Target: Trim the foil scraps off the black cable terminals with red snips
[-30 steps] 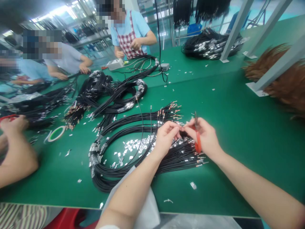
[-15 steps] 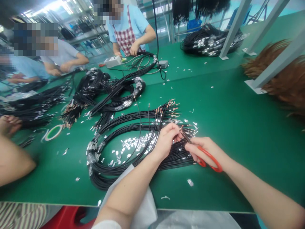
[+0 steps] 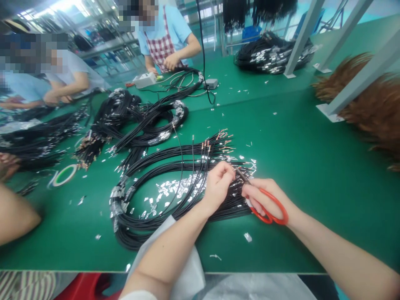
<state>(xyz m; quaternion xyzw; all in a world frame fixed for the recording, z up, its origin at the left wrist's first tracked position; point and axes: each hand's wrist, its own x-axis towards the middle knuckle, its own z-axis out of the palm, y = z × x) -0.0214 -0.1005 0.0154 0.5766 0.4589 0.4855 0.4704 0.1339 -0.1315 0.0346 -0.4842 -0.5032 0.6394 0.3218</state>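
And here, a slim cable end (image 3: 234, 169) is pinched by the left hand (image 3: 218, 180), fingers closed narrow. At four o'clock from it, red-handled scissors (image 3: 284, 214) are gripped by the right hand (image 3: 261, 193), blades pointed toward ten o'clock, right at the pinched fingertips! The big loop of black cables (image 3: 133, 241) is laid out on the green table (image 3: 290, 154) at eight to nine o'clock, silver scraps (image 3: 168, 187) scattered inside it. At ten to eleven, another black coil (image 3: 183, 118) is seen.
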